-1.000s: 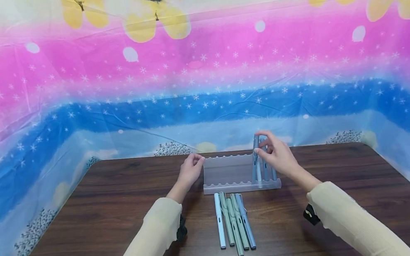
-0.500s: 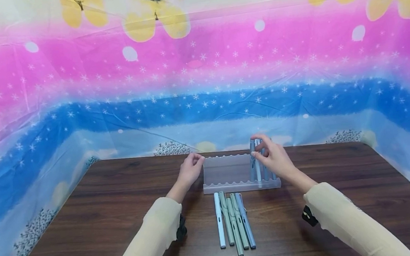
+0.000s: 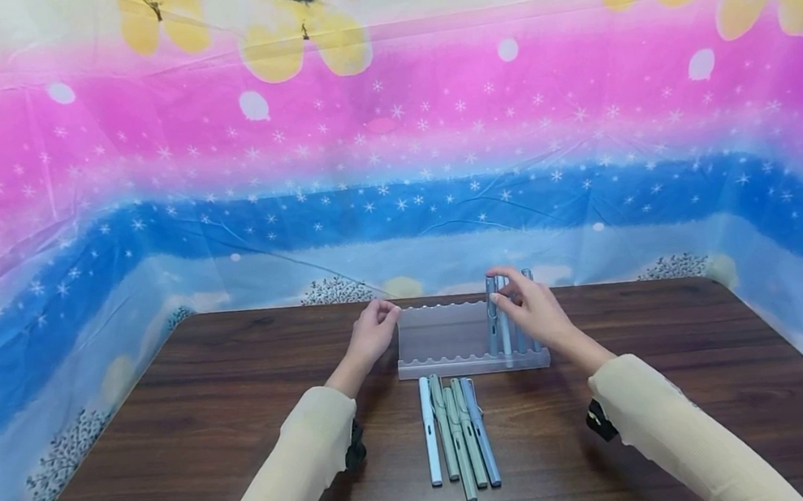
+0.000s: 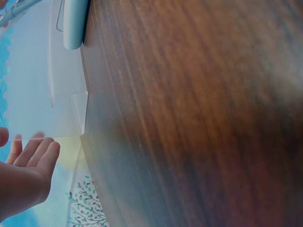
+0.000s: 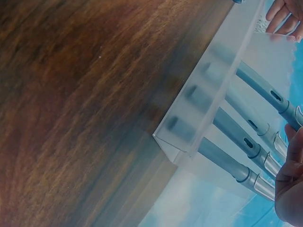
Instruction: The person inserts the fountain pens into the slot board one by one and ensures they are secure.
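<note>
The pen (image 3: 494, 335) stands nearly upright in the rack (image 3: 441, 332) on the bench (image 3: 208, 434), beside three racked pens (image 5: 223, 158); on my remote feed the right grip (image 3: 536, 310) is pinched on its cap, and the left grip (image 3: 372, 335) pinches the rack's left edge, while five loose pens (image 3: 460, 440) lie in front. I judge the pen light, stiff and smooth enough to slip, best held gently high on the cap, clear of the notches; the rack, apparently thin plastic, probably slides easily unless steadied at its edge.
</note>
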### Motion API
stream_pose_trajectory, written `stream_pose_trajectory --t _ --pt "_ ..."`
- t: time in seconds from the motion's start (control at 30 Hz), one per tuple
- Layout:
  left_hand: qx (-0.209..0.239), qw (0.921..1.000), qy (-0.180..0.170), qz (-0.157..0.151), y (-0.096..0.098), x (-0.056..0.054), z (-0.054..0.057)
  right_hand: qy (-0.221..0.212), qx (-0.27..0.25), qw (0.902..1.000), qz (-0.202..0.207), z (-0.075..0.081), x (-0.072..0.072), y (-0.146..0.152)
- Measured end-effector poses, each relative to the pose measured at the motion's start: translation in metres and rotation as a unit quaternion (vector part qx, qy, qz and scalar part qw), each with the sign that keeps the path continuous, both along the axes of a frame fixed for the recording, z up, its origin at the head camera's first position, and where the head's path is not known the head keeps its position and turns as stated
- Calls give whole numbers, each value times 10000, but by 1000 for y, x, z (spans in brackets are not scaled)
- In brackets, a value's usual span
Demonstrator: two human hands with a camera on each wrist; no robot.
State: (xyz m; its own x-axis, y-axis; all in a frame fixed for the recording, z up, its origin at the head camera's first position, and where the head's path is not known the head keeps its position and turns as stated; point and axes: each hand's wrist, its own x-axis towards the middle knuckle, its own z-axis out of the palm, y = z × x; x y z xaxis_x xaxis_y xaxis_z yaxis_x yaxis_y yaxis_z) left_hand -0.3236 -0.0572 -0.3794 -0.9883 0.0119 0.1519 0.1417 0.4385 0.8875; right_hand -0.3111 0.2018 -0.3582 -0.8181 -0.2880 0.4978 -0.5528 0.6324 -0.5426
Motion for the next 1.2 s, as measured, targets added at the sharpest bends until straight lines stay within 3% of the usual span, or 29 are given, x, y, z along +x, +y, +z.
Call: stream_pose_trajectory --t 0.27,0.7,1.2 --pt "2 10000 -45 -14 0 0 0 508 532 9971 -218 3 -3 -3" --pt "30 10000 -37 -35 -1 0 -2 -100 980 9946 -321 5 -6 1" --pt "43 10000 -79 -14 -1 -1 -1 -295 1335 9884 -667 6 -9 -3"
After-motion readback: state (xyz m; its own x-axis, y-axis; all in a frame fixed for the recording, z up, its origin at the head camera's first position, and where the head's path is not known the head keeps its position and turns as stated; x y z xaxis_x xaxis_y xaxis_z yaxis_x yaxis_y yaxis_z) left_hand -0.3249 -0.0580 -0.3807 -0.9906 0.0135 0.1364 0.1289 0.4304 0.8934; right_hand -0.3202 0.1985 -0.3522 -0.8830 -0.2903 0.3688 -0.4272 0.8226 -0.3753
